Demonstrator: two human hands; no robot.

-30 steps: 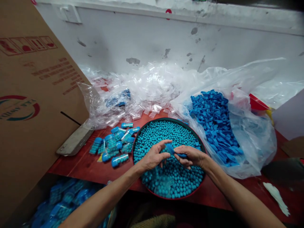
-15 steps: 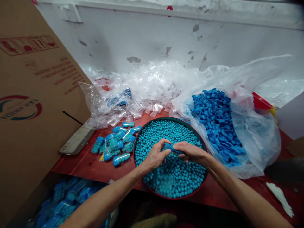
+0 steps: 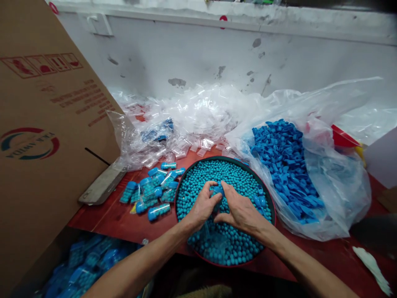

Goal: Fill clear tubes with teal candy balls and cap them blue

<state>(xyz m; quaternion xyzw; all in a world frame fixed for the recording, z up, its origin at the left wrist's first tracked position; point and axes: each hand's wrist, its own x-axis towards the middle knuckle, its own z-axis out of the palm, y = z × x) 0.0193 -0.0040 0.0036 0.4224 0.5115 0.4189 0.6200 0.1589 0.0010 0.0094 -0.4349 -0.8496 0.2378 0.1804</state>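
Above a round tub [image 3: 274,207] of small turquoise balls [image 3: 198,174], my left hand [image 3: 203,205] is closed around a small container with a blue cap [image 3: 218,189]. Fingers hide most of its body. My right hand [image 3: 240,209] is beside it, index fingertip at the cap and thumb stretched apart lower down. Several blue caps [image 3: 261,202] lie on the balls near the right rim. Clear plastic pieces [image 3: 217,245] rest on the balls near the front. Filled containers with blue caps [image 3: 159,211] lie in a loose group left of the tub.
A large cardboard box [image 3: 62,136] stands at the left, beside a grey flat object [image 3: 102,184]. A clear bag [image 3: 344,198] with blue plastic pieces [image 3: 282,161] lies right. Clear plastic packets [image 3: 198,111] pile along the wall. More filled containers [image 3: 83,265] sit low at the left.
My right hand has let go of the elongated blue piece and spread its fingers beside the container. My left hand stays in nearly the same place. The view has shifted slightly.
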